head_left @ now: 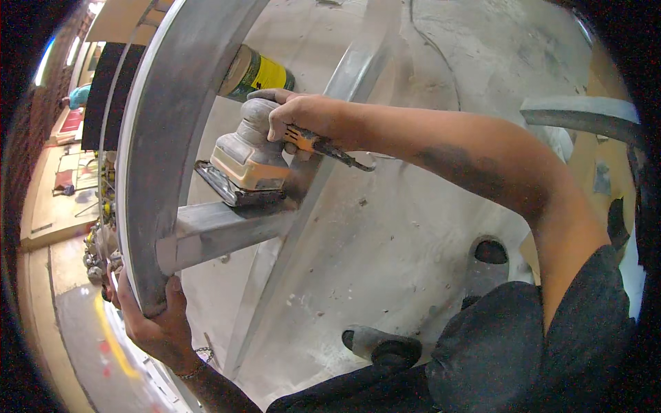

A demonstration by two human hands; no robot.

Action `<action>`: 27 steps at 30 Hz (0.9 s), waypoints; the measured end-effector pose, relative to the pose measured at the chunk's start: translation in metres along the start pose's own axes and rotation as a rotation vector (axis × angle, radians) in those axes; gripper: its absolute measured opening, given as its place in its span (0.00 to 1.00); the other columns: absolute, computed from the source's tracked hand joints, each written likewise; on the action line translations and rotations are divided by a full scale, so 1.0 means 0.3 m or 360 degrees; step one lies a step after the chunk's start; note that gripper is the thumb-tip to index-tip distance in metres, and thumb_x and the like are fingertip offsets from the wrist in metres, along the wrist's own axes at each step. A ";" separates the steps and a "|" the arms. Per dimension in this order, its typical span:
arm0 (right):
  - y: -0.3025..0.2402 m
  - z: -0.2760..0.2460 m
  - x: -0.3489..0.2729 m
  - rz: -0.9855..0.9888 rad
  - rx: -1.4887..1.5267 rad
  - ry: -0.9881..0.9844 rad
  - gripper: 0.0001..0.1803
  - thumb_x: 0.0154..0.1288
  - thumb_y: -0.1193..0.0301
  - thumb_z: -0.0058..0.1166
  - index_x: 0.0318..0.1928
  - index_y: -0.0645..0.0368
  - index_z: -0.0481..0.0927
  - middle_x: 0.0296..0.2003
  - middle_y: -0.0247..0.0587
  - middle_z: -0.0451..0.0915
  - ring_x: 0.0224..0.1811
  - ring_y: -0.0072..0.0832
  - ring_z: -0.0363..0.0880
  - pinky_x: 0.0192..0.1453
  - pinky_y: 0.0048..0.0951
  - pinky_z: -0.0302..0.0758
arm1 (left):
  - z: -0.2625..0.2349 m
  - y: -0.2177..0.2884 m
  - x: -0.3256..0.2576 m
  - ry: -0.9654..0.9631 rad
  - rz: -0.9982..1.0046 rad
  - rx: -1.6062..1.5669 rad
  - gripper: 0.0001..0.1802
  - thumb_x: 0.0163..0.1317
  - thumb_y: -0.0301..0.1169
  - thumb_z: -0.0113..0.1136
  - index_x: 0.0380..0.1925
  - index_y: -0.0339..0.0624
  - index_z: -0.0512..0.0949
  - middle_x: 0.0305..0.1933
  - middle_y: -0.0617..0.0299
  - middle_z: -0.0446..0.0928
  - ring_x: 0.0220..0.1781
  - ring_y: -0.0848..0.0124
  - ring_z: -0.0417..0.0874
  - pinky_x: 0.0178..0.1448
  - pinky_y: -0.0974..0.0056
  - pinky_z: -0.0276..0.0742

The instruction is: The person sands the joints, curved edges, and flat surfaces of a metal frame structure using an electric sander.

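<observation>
My right hand is wrapped round the top of a dusty orange and grey electric sander, whose cord end points back toward my forearm. The sander's flat pad sits on a short grey crosspiece. That crosspiece joins a wide, curved grey frame piece on the left to a long straight bar on the right. At the lower end of the curved piece, my left hand grips its edge, thumb on the near side; the other fingers are partly hidden behind it.
A yellow-labelled can stands on the dusty concrete floor behind the frame. A dark cable runs across the floor. Another curved grey piece juts in at the right. My shoes are below, and a far person is at the left.
</observation>
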State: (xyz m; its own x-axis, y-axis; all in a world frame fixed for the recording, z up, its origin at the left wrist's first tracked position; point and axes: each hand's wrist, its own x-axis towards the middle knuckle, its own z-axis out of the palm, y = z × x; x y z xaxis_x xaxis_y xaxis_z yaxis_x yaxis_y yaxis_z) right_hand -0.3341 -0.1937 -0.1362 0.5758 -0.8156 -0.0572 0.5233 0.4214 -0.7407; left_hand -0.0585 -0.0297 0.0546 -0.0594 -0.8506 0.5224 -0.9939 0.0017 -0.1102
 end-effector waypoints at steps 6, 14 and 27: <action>0.001 0.008 0.001 -0.0008 -0.0070 0.0061 0.50 0.46 0.73 0.59 0.76 0.46 0.65 0.50 0.42 0.76 0.40 0.31 0.77 0.41 0.34 0.79 | -0.009 -0.005 -0.001 -0.0023 0.0031 0.0092 0.34 0.59 0.46 0.76 0.62 0.44 0.79 0.56 0.53 0.85 0.56 0.59 0.85 0.63 0.56 0.78; 0.000 0.000 0.007 0.0076 -0.0033 0.0067 0.48 0.46 0.75 0.62 0.74 0.48 0.68 0.56 0.45 0.76 0.52 0.36 0.80 0.46 0.35 0.81 | -0.015 0.001 0.001 -0.0042 0.0012 0.0043 0.35 0.59 0.47 0.77 0.63 0.43 0.78 0.57 0.51 0.85 0.57 0.58 0.85 0.62 0.55 0.78; -0.012 0.012 -0.006 0.0053 -0.0002 0.0051 0.50 0.45 0.76 0.61 0.75 0.48 0.66 0.55 0.45 0.77 0.48 0.35 0.80 0.43 0.33 0.81 | 0.003 -0.005 0.009 0.0023 -0.0046 -0.0011 0.38 0.46 0.40 0.80 0.60 0.40 0.80 0.50 0.49 0.85 0.49 0.51 0.87 0.55 0.52 0.81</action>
State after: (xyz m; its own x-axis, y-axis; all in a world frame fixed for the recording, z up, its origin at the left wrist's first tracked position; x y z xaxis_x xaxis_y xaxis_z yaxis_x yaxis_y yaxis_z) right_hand -0.3349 -0.1924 -0.1310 0.5725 -0.8133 -0.1034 0.5031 0.4481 -0.7390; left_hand -0.0572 -0.0324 0.0554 -0.0318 -0.8427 0.5374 -0.9958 -0.0192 -0.0890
